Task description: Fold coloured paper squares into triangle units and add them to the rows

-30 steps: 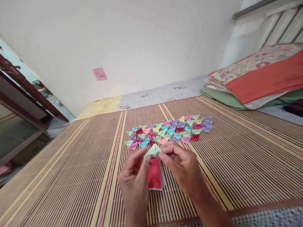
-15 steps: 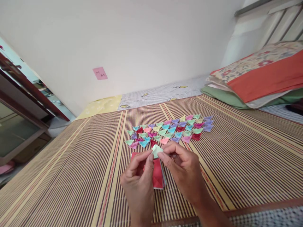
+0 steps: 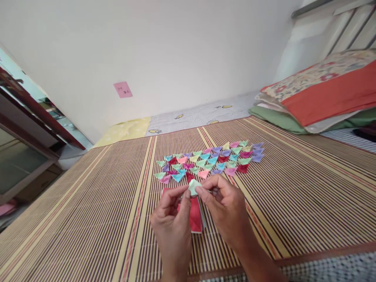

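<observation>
Both my hands pinch one small pale green folded paper piece (image 3: pixel 193 187) just above the striped bamboo mat (image 3: pixel 88 219). My left hand (image 3: pixel 172 223) grips it from the left with thumb and fingers closed. My right hand (image 3: pixel 225 207) pinches its right side. Under my hands lies a stack of paper sheets with a red one (image 3: pixel 195 217) on top. Just beyond my fingers, several small folded triangles (image 3: pixel 210 160) in pink, blue, green, purple and red lie in rows on the mat.
Stacked pillows and folded bedding (image 3: pixel 320 94) sit at the right. A pink note (image 3: pixel 123 89) is stuck on the white wall. A dark wooden cabinet (image 3: pixel 26 129) stands at the left. A patterned sheet (image 3: pixel 199 115) shows past the mat's far edge.
The green piece, spread wide like a boat a second ago, is now pressed into a smaller fold between my fingertips. My hands have drawn closer together and a little lower.
</observation>
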### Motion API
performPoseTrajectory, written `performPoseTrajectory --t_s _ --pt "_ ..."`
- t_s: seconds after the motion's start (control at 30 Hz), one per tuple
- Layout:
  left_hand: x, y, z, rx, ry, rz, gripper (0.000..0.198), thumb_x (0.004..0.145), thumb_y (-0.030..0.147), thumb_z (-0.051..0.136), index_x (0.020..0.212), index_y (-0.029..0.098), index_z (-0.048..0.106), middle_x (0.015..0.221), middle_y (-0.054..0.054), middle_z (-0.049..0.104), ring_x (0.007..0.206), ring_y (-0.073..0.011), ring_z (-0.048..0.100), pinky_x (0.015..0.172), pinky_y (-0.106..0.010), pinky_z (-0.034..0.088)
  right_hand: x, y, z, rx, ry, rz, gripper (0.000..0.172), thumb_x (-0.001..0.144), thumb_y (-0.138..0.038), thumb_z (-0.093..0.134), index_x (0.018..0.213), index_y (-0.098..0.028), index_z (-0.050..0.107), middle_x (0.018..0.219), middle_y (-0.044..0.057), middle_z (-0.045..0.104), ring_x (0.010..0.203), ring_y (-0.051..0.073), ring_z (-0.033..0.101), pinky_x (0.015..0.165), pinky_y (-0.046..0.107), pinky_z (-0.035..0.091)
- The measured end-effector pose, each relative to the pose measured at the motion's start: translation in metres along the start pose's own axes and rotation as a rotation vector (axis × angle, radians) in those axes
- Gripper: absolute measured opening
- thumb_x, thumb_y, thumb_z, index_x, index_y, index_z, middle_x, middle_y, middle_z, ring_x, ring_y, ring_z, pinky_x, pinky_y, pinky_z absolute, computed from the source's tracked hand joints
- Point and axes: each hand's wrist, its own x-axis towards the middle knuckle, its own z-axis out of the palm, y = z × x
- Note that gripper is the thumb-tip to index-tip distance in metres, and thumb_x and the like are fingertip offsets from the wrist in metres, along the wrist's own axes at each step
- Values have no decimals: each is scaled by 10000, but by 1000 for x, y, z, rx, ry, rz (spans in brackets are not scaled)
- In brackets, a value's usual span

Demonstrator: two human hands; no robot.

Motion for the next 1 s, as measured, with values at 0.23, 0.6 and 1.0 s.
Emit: performPoseTrajectory --t_s 0.23,0.6,1.0 --pt "4 -3 -2 -88 -66 -40 211 812 286 872 1007 233 812 1012 -52 842 867 -191 799 757 -252 657 4 -5 -2 81 -72 46 128 933 -332 692 933 -209 729 790 20 734 712 175 686 654 268 555" --pt "12 -1 2 -272 -234 -272 338 684 275 950 954 181 771 795 -28 805 740 -157 756 716 -226 599 7 -5 -6 203 -175 121 202 933 -339 651 784 -203 660 699 -10 648 636 145 602 591 248 501" --pt "10 2 -2 -231 -420 -248 240 828 340 846 719 174 712 685 5 668 698 -130 609 710 -227 499 12 -2 -10 372 -281 189 167 899 -284 694 762 -194 662 645 -34 618 609 124 574 591 246 475"
